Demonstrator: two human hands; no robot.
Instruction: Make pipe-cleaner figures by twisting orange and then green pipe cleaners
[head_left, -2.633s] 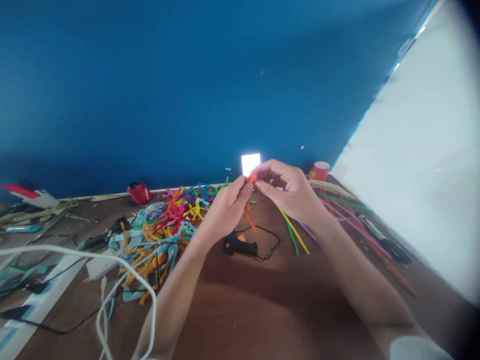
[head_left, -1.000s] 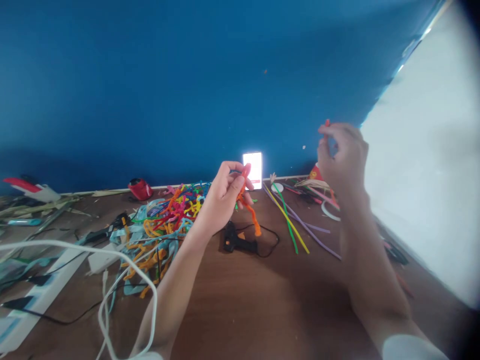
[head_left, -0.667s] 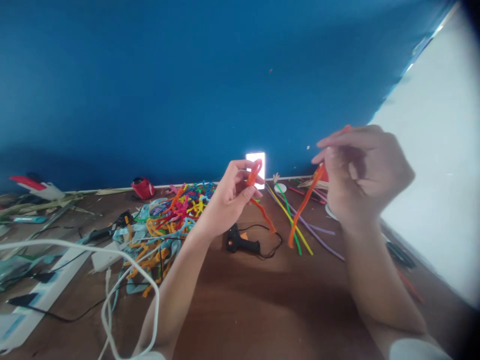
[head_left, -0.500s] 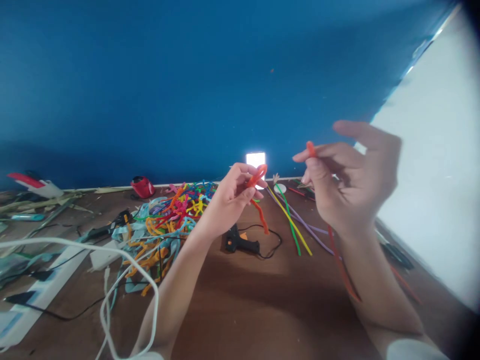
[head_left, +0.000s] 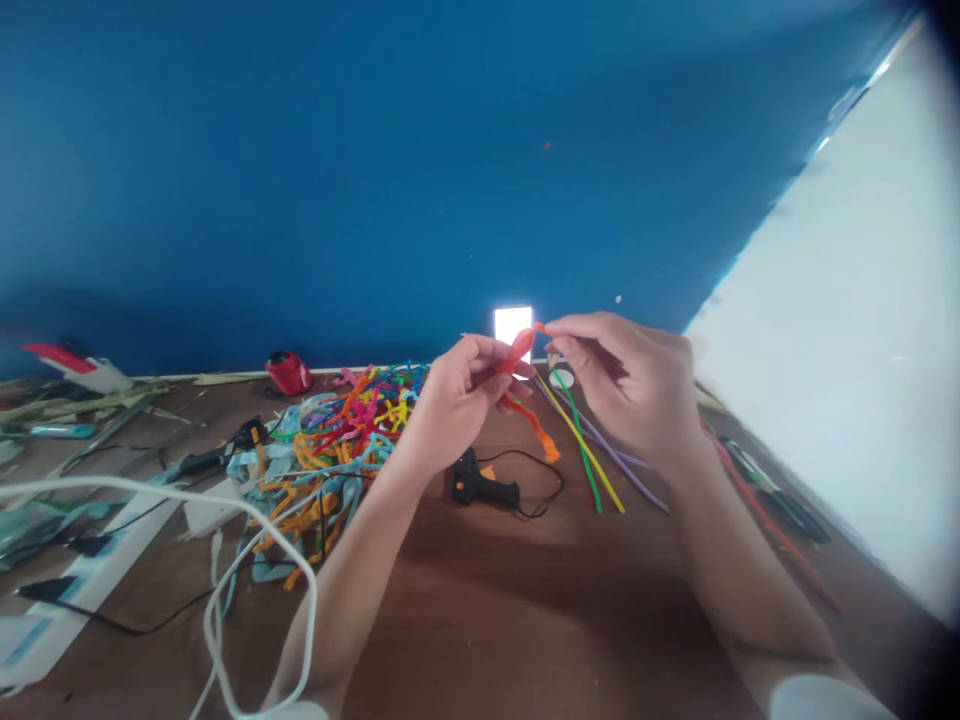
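Observation:
My left hand (head_left: pixel 465 400) is closed on a looped orange pipe cleaner (head_left: pixel 519 348); its fuzzy tail (head_left: pixel 541 438) hangs below the fingers. From the right, my right hand (head_left: pixel 634 385) reaches in with thumb and index finger pinched at the orange tip beside the loop. Whether that tip is part of the same pipe cleaner or a separate piece, I cannot tell. Both hands are raised above the table, in front of a brightly lit phone (head_left: pixel 513 318). Below them lie a black glue gun (head_left: pixel 486 487) and green (head_left: pixel 586 465), yellow (head_left: pixel 600 478) and purple pipe cleaners (head_left: pixel 637 480).
A heap of bent, colourful pipe cleaners (head_left: pixel 360 420) covers the table's left middle. Further left are a white cable (head_left: pixel 311 600), a power strip (head_left: pixel 97 590) and a red object (head_left: pixel 288 373). Dark-handled tools (head_left: pixel 780 500) and red pipe cleaners (head_left: pixel 795 560) lie along the right edge.
My right hand has moved left and down, from well apart to right beside the loop in my left hand. The orange tail below my left hand has swung slightly right.

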